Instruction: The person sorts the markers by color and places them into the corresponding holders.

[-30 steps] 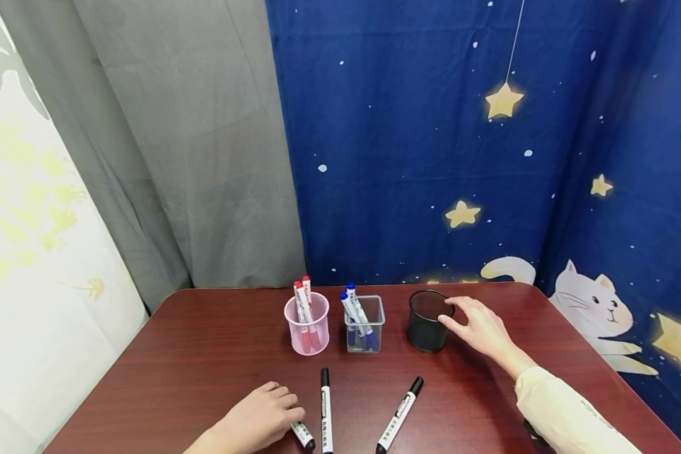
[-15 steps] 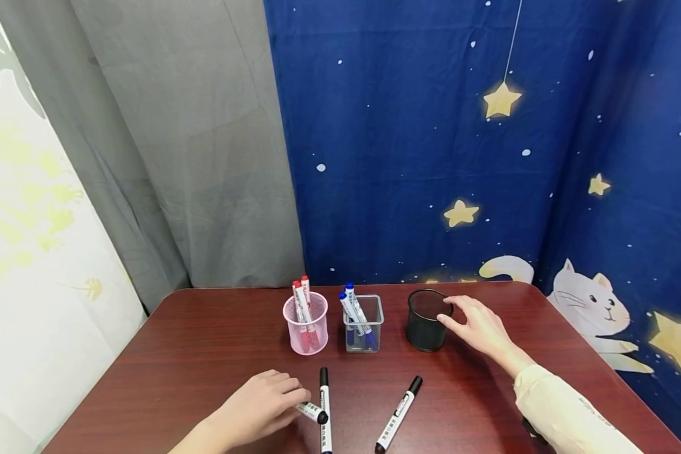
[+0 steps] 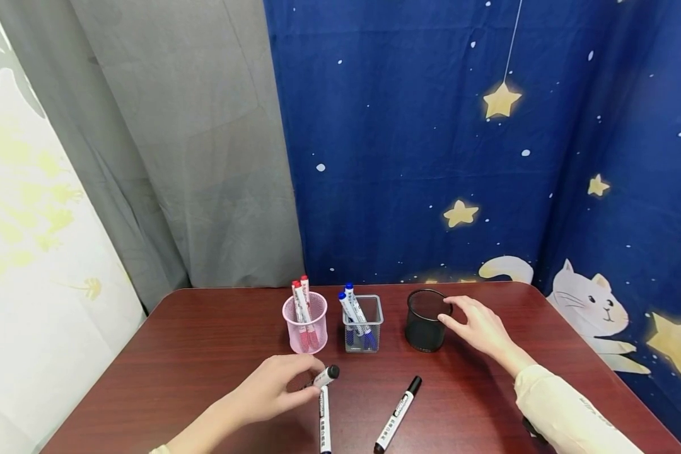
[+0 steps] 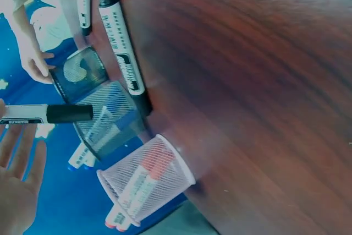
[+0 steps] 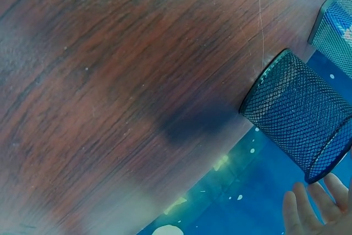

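Note:
My left hand (image 3: 269, 388) pinches a black-capped whiteboard marker (image 3: 325, 377) between thumb and fingers, held above the table. In the left wrist view this marker (image 4: 69, 113) points its black end to the right. Below it lies a second black marker (image 3: 325, 422), its upper end hidden by the held one. A third black marker (image 3: 397, 416) lies slanted to the right. My right hand (image 3: 479, 325) is at the right side of a round black mesh pen cup (image 3: 424, 334), fingers extended near its rim. In the right wrist view the fingers (image 5: 324, 205) show beside the cup's rim, thumb hidden.
A pink mesh cup (image 3: 295, 337) with several red markers (image 3: 302, 302) stands at the back. Beside it, a square grey mesh cup (image 3: 354, 345) holds blue markers (image 3: 352, 309). Curtains hang behind the table's back edge.
My left hand has lifted the marker off the table and carried it forward and right, turning its end upward. The right hand stays at the black cup.

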Available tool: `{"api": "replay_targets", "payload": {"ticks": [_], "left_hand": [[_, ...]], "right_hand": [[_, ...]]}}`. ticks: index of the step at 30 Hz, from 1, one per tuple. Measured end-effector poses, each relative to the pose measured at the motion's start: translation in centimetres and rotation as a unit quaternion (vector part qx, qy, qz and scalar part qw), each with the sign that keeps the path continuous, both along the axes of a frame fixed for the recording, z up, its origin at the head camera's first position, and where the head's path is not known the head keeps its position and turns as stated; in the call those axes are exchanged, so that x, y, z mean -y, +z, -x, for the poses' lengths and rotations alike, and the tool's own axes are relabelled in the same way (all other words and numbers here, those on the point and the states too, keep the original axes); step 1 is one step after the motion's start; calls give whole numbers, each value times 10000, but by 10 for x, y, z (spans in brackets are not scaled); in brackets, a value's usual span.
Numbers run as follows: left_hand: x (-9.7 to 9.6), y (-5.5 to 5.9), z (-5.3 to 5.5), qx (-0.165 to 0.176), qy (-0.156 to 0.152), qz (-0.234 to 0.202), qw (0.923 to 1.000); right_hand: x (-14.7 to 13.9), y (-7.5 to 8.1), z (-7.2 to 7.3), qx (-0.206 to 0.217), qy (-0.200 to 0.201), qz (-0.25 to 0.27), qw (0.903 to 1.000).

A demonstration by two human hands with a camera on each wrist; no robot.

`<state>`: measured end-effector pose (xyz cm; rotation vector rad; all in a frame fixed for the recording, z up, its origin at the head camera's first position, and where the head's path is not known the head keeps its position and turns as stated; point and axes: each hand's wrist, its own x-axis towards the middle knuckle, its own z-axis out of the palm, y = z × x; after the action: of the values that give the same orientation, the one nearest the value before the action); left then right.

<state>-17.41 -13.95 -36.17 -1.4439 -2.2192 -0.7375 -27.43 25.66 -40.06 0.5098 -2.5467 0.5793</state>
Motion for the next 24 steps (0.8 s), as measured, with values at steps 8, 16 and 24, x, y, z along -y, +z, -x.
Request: {"api": "replay_targets", "payload": {"ticks": [8, 16, 24], "left_hand": [[-19, 15, 8, 1516, -428, -871, 9837], [-42, 54, -2, 2096, -395, -1241, 9691], [-68, 77, -2, 2104, -422, -1259, 9685]], "right_hand": [[-1, -1, 1, -33, 96, 22, 9999], [-3, -4, 1, -194, 272, -15, 9994], [-4, -3, 1, -130, 270, 35, 9995]]}}
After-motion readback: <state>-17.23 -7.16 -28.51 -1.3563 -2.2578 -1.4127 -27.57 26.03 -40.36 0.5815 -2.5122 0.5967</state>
